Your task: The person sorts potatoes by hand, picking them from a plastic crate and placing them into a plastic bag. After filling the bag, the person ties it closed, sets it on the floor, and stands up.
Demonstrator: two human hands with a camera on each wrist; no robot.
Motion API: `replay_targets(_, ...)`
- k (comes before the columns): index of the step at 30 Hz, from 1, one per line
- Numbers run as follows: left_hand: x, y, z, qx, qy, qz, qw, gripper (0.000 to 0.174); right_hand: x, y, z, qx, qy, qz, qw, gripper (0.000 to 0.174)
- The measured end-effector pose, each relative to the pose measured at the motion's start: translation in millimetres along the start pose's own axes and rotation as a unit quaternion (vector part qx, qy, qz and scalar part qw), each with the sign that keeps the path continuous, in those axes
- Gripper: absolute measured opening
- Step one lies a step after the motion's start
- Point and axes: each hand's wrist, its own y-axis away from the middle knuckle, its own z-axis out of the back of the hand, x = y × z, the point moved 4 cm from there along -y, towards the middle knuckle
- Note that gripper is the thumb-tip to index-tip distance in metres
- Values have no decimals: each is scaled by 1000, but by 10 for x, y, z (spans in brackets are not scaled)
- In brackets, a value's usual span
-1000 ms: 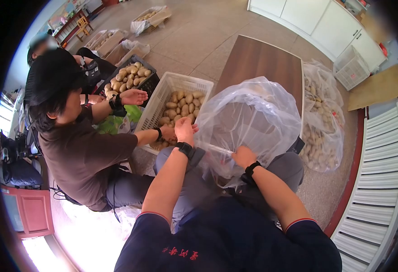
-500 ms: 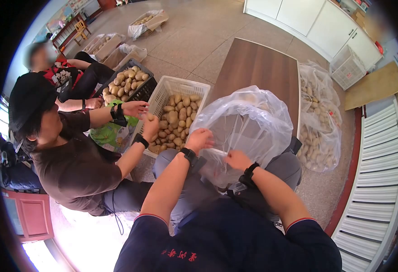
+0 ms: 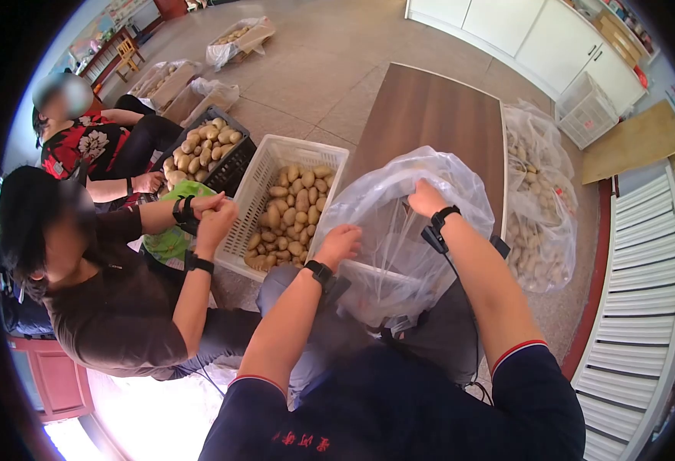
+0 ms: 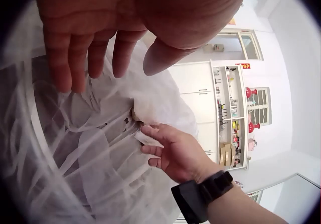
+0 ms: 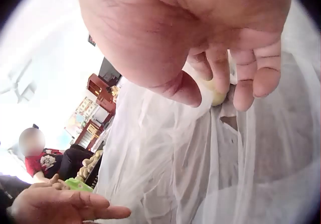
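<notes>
A large clear plastic bag (image 3: 460, 188) stands with its mouth spread wide in front of my lap. My left hand (image 3: 340, 244) is at its left rim, with fingers loosely extended and nothing in its grasp. In the left wrist view those fingers (image 4: 120, 53) hang above the film. My right hand (image 3: 427, 198) reaches over the bag's mouth towards its far side. Its thumb and fingers are apart in the right wrist view, and a pale yellow rounded thing (image 5: 219, 97) shows partly hidden behind the fingers.
Left of the bag is a white crate (image 3: 234, 223) of potatoes (image 3: 301, 211), with a black crate (image 3: 238, 157) of potatoes beyond. A brown tabletop (image 3: 430, 107) lies ahead. Filled bags (image 3: 537, 200) stand right. A person in brown (image 3: 122, 307) sits close at left, another person (image 3: 84, 146) farther back.
My right hand has moved from the bag's near side forward over its mouth. My left hand has shifted right and down from beside the crate. The person in brown has drawn their hands left.
</notes>
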Motion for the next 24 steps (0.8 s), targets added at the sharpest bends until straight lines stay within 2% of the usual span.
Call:
replay_targets(1,4,-14,7,0,0,2,1000,34,9,-74,44,-38,19,0,999,35)
replay_targets(4,-57,12,-8,7,-3,3,1000,37,93,-265,225,-23,21,11,999,36)
replay_targets(6,-161,77,-22,-20,-26,-45,998,39,110,-348,283,-21,21,12,999,36)
replay_targets(10,-129,-9,9,-23,-22,-58,998,40,72,-419,261,-80,18,23,996,33)
replay_targets(12,-162,-39,29,-48,-64,-101,992,42,4,-441,184,-10,75,-2,997,35)
replay_targets(16,-164,-32,24,-53,-49,-86,994,42,-80,-441,41,10,88,-35,995,36)
replay_targets(18,-171,-33,21,-52,-48,-78,994,42,-58,-432,20,48,118,-40,991,40)
replay_targets(24,-157,-84,25,-78,-49,-99,991,42,54,-307,-23,81,160,-17,984,53)
